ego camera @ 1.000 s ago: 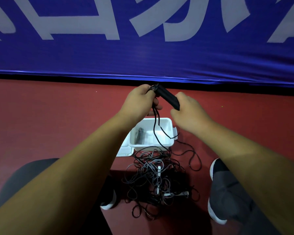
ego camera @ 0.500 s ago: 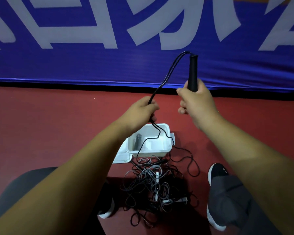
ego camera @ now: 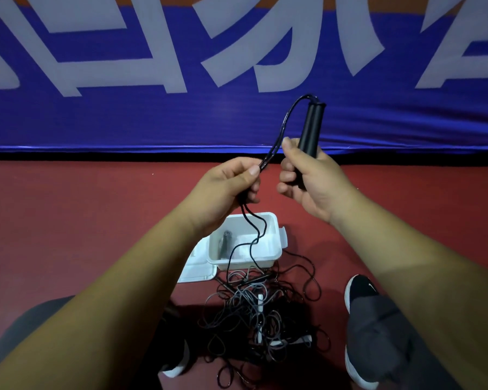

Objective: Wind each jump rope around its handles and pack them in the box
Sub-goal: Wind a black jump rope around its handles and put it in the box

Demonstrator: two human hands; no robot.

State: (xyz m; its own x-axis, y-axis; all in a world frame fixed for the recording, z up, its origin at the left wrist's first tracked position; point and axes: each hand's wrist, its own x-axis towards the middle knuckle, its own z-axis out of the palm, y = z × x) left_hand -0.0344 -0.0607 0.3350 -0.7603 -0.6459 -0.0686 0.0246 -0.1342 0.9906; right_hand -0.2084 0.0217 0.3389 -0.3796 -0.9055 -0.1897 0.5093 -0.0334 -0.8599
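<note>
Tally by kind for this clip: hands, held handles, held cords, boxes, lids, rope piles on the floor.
Hands: 2, left hand, right hand
Black handles, held: 2
Cord, held doubled: 1
White box: 1
White lid: 1
Tangled rope pile: 1
Total: 8

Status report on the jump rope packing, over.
Right hand grips both black handles, upright. Left hand pinches the doubled cord. Cord trails over the white box into the tangled pile; may snag.
</note>
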